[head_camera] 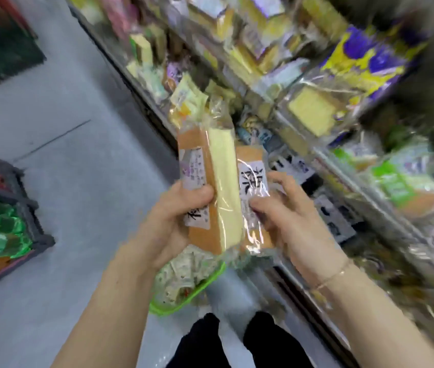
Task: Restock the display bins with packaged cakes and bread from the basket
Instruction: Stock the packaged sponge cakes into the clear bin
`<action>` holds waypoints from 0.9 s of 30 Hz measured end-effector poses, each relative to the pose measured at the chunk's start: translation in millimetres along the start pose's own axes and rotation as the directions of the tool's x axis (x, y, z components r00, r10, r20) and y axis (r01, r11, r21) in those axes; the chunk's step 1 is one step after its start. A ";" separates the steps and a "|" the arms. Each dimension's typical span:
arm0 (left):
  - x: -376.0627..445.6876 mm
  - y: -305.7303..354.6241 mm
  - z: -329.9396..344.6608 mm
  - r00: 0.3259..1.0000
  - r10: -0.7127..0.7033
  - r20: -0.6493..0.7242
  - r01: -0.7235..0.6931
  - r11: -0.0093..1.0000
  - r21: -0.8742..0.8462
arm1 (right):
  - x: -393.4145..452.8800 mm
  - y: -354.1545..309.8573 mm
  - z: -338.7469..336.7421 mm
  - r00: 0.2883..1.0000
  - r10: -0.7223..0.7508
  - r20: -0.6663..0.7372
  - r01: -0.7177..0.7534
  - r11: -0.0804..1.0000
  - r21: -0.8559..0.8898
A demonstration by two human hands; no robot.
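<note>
From the head view we look down on two bare hands meeting in the middle of the frame, each on a packaged cake. The left hand has its fingers curled round the left cake pack — thumb across the white label, the pack standing roughly upright with its pale yellow cut face turned toward us and its orange-brown crust to the left. The right hand pinches a second cake pack just beside the first, thumb on the clear wrapper near the black-lettered label, the other fingers spread behind it; the two packs touch along their long sides. A thin bracelet sits on the right wrist.

Under the left hand we make out a flat green-rimmed packet, apparently held below the cake pack, though we cannot tell which fingers carry it. To the right run the display bins, blurred, filled with wrapped cakes and bread in yellow, purple and green packaging. The held packs are in the air in front of the bins — near them, not inside any compartment.

At far left the dark basket stands on the grey floor, well apart from the hands, with green packets inside. Two dark shoes show at the bottom edge.
</note>
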State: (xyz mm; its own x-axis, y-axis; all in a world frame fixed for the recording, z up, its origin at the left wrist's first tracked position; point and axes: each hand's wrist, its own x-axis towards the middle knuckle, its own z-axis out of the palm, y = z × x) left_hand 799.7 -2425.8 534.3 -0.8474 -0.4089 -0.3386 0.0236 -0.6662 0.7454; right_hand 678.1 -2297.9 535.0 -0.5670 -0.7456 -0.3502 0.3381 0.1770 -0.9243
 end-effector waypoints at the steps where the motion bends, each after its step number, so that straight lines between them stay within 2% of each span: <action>1: 4.7 0.5 26.7 0.998 -0.008 0.068 0.009 1.000 -0.010 | -13.9 -12.7 -15.8 0.997 -0.057 -0.059 0.054 0.997 -0.057; 6: 30.4 -16.5 159.5 0.957 -0.074 0.279 0.070 0.997 0.025 | -80.7 -69.1 -108.1 0.928 -0.262 -0.265 0.199 0.950 -0.240; 10: 44.2 -39.6 252.5 0.906 -0.126 0.405 0.101 0.992 0.081 | -129.7 -103.6 -180.0 0.889 -0.328 -0.319 0.264 0.938 -0.226; 15: 52.3 -53.0 327.1 0.855 -0.099 0.509 0.024 0.988 0.150 | -178.4 -141.4 -243.5 0.854 -0.367 -0.369 0.289 0.924 -0.251; 16: 55.5 -50.7 337.0 0.851 -0.072 0.520 -0.019 0.986 0.167 | -187.8 -149.2 -254.2 0.829 -0.386 -0.406 0.293 0.916 -0.273; 18: 65.4 -40.1 355.4 0.858 -0.003 0.514 -0.129 0.967 0.222 | -206.2 -168.2 -276.3 0.707 -0.473 -0.526 0.309 0.876 -0.371; 20: 73.6 -26.3 368.4 0.881 0.011 0.472 -0.160 0.947 0.278 | -225.0 -189.5 -301.7 0.578 -0.554 -0.599 0.339 0.831 -0.442; 21: 77.5 -19.1 374.3 0.892 0.004 0.453 -0.161 0.937 0.309 | -234.2 -199.4 -316.4 0.542 -0.567 -0.620 0.329 0.822 -0.465; 23: 86.9 -7.3 387.9 0.894 -0.015 0.449 -0.169 0.915 0.366 | -249.6 -217.3 -346.3 0.534 -0.539 -0.651 0.211 0.831 -0.515; 25: 95.5 -0.7 407.7 0.872 -0.061 0.485 -0.182 0.880 0.438 | -256.2 -231.8 -372.0 0.600 -0.449 -0.662 -0.082 0.789 -0.609; 26: 101.2 0.1 407.7 0.856 -0.094 0.508 -0.120 0.921 0.372 | -255.2 -236.9 -382.3 0.637 -0.388 -0.666 -0.272 0.696 -0.665; 27: 108.5 0.9 409.3 0.899 -0.065 0.433 -0.039 0.973 0.226 | -250.4 -240.9 -389.1 0.668 -0.324 -0.670 -0.436 0.560 -0.705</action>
State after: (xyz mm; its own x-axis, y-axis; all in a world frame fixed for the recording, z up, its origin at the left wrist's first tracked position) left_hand 490.7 -2215.6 733.2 -0.9931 -0.0544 -0.1040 -0.0640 -0.4921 0.8682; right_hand 446.3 -1903.8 786.3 -0.9915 -0.1247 -0.0361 -0.0931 0.8769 -0.4716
